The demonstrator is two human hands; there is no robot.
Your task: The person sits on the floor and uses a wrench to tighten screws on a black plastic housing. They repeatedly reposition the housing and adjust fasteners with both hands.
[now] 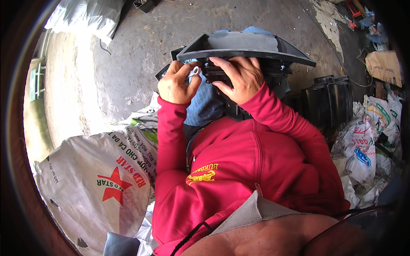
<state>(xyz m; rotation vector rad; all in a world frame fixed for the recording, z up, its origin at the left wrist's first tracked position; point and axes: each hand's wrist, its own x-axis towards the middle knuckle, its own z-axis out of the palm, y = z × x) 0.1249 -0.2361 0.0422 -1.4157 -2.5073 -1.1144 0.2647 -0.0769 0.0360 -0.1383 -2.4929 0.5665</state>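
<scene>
A large black plastic housing (243, 41) with a slanted, flared rim lies across my lap, in front of my body. At its left end my left hand (176, 84) is closed around a small silvery tool with a round, hollow end (195, 71); the rest of that tool is hidden by my fingers and the housing. My right hand (243, 80) grips the near side of the same housing, fingers over its edge and thumb lower down. Small bright screw heads show near both hands. Blue patterned cloth (206, 102) covers my leg below the part.
A big white printed sack (94, 179) stands at my left. More black plastic parts (329, 100) are stacked to the right, beside several crumpled plastic bags (363, 149). A cardboard box (384, 68) sits at the far right. White sheeting (85, 17) hangs at the far left.
</scene>
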